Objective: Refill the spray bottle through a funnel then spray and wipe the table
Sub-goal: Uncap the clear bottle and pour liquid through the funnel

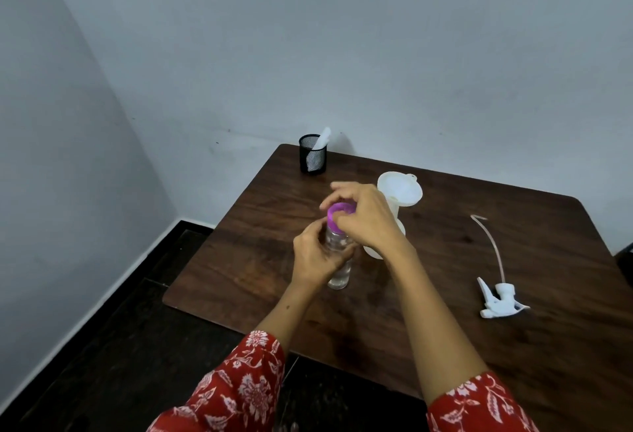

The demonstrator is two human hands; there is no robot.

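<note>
A clear water bottle [339, 276] stands on the brown wooden table [445, 311] near its left side. My left hand [317, 255] grips the bottle's upper body. My right hand [364, 217] has its fingers curled round the bottle's purple cap [334, 214]. Just behind my right hand stands a white spray bottle [399, 226] with a white funnel [400, 188] seated in its neck; most of this bottle is hidden. The white trigger sprayer head [498, 299] lies on the table to the right, its long dip tube [489, 243] pointing away from me.
A black mesh pen holder [312, 155] with a white object in it stands at the table's far left corner, against the grey wall. The table's left edge drops to a dark floor. No cloth is in view.
</note>
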